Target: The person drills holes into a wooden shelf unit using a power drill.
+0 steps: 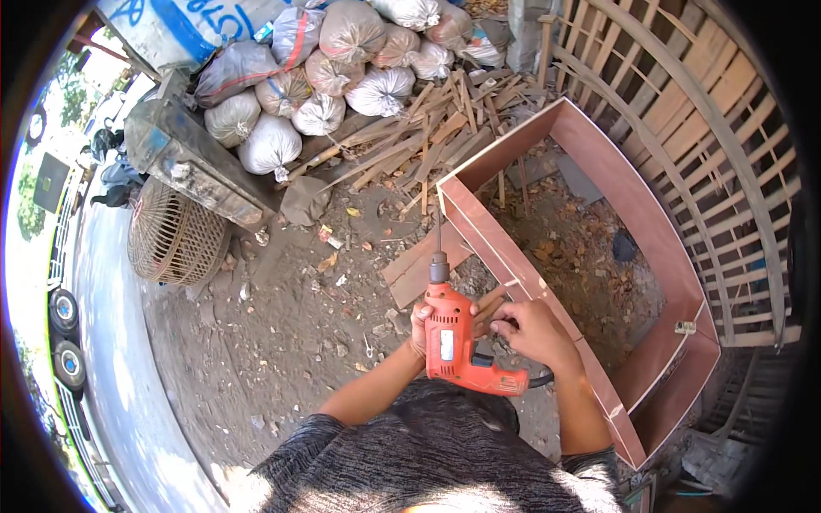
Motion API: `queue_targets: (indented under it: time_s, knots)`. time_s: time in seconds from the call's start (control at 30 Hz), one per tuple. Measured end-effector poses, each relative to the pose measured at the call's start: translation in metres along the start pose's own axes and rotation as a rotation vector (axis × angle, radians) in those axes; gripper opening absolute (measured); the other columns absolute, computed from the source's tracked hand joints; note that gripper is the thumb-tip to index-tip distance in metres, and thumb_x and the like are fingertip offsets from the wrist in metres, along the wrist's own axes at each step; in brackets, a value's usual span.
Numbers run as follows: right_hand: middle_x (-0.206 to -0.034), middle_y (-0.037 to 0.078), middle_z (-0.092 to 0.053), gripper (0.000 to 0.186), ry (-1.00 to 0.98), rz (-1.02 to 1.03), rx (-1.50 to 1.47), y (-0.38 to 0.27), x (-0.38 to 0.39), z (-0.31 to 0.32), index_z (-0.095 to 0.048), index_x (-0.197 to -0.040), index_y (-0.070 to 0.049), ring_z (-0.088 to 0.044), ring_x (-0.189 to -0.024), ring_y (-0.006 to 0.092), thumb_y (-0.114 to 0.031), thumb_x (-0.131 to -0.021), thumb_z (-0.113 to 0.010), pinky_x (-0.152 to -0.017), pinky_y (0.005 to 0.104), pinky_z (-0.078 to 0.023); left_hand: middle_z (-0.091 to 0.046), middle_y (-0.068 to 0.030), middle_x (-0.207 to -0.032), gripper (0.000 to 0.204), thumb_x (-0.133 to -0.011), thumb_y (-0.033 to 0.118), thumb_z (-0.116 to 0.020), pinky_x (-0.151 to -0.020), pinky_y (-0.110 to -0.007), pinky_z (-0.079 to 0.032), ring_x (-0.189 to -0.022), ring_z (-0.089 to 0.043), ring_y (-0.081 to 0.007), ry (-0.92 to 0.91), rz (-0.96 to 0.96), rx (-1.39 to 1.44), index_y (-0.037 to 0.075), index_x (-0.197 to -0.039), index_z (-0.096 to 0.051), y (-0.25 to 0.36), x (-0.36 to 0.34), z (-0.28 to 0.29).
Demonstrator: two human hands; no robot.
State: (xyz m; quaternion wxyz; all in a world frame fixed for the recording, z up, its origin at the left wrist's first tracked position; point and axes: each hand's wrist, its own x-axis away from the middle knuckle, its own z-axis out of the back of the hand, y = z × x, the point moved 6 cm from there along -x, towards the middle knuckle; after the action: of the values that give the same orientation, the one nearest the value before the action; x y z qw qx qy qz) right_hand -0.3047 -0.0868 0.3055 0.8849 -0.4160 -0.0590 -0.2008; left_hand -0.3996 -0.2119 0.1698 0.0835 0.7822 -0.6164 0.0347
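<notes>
An orange corded power drill (449, 342) with a long bit lies across my left hand (418, 323), which grips its body from the left and beneath, some fingertips showing on the right. The bit points away from me, toward a corner of a pinkish plywood box frame (496, 250); whether it touches cannot be told. My right hand (532, 329) is just right of the drill, beside the frame's near board, thumb and fingers curled together; anything between them is too small to make out.
Stuffed sacks (351, 34), a pile of wood scraps (445, 128) and a weathered block (201, 171) lie ahead, with a woven basket (175, 235) at left. A loose board (410, 269) lies on the dirt. Slatted bamboo (727, 171) stands at right; a road and vehicle wheels (67, 312) are far left.
</notes>
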Motion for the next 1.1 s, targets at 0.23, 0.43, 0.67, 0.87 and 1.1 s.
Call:
queue_targets:
  time_s: [0.23, 0.43, 0.67, 0.87, 1.1]
  knots:
    - [-0.087, 0.022, -0.072, 0.014, -0.101, 0.159, 0.087, -0.009, -0.165, 0.006, -0.074, -0.095, 0.0, -0.071, -0.081, 0.0393, -0.013, -0.089, -0.071, -0.075, 0.0473, -0.055, -0.062, -0.0149, -0.104, 0.084, -0.071, 0.066, -0.07, -0.075, -0.039, -0.06, -0.087, -0.068, -0.0303, -0.023, -0.012, -0.013, 0.002, -0.123, -0.053, 0.101, -0.076, 0.02]
    - [-0.082, 0.024, -0.07, 0.01, -0.259, 0.254, 0.116, -0.019, -0.312, 0.013, -0.072, -0.089, 0.001, -0.07, -0.079, 0.042, -0.008, -0.088, -0.067, -0.072, 0.0498, -0.054, -0.063, -0.0149, -0.104, 0.081, -0.076, 0.067, -0.071, -0.076, -0.041, -0.063, -0.09, -0.068, -0.0308, 0.012, -0.053, 0.001, 0.005, -0.124, -0.051, 0.203, -0.154, 0.025]
    - [-0.076, 0.025, -0.069, 0.011, -0.182, 0.263, 0.186, -0.048, -0.445, 0.056, -0.073, -0.087, 0.002, -0.07, -0.074, 0.0413, -0.008, -0.085, -0.069, -0.072, 0.0494, -0.053, -0.065, -0.0193, -0.11, 0.083, -0.074, 0.066, -0.075, -0.074, -0.043, -0.065, -0.096, -0.07, -0.0337, 0.035, -0.051, 0.035, 0.003, -0.124, -0.053, 0.321, -0.247, 0.013]
    - [-0.077, 0.025, -0.069, 0.014, -0.053, 0.008, 0.094, -0.043, -0.559, 0.07, -0.073, -0.081, 0.0, -0.07, -0.079, 0.0428, -0.012, -0.077, -0.075, -0.071, 0.0506, -0.055, -0.066, -0.0178, -0.109, 0.083, -0.078, 0.07, -0.068, -0.073, -0.043, -0.065, -0.088, -0.072, -0.0323, -0.055, 0.228, 0.095, 0.001, -0.123, -0.056, 0.434, -0.337, 0.033]
    - [-0.088, 0.02, -0.07, 0.014, 0.041, -0.091, 0.044, -0.075, -0.635, 0.094, -0.074, -0.092, 0.0, -0.069, -0.085, 0.0396, -0.009, -0.083, -0.071, -0.078, 0.0494, -0.054, -0.063, -0.0238, -0.123, 0.087, -0.088, 0.078, -0.051, -0.073, -0.046, -0.066, -0.093, -0.072, -0.0346, -0.054, 0.421, 0.244, 0.0, -0.127, -0.055, 0.513, -0.409, 0.013]
